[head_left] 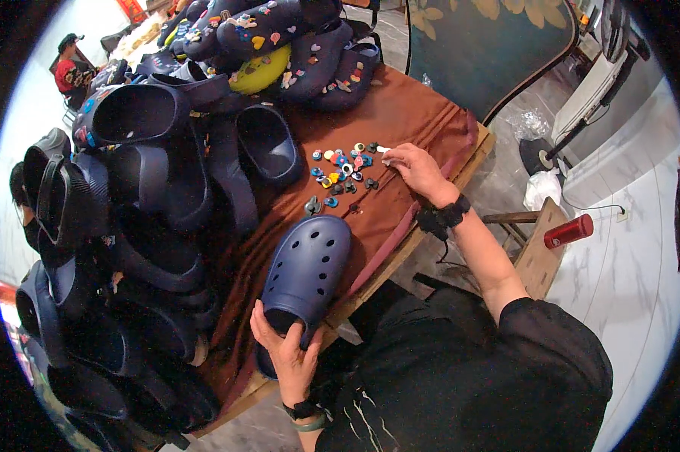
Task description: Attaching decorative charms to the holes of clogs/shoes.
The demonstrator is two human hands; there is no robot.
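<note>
A navy clog (310, 256) with round holes in its upper lies on the brown cloth, toe pointing away from me. My left hand (289, 348) grips it at the foot opening, some fingers reaching inside. Farther off on the cloth is a loose cluster of small coloured shoe charms (343, 169). My right hand (414, 169) is at the right side of that cluster, thumb and fingers pinched on a small white piece (384, 150), seemingly a shoe charm. No charm shows in the holes of the clog's upper.
A tall heap of navy clogs (140, 113) fills the left and far side; several bear charms. The brown cloth (400, 105) covers a wooden table with its edge (472, 166) on my right. Beyond that stand a red bottle (569, 230) on a wooden bench and a dark-backed chair (490, 53).
</note>
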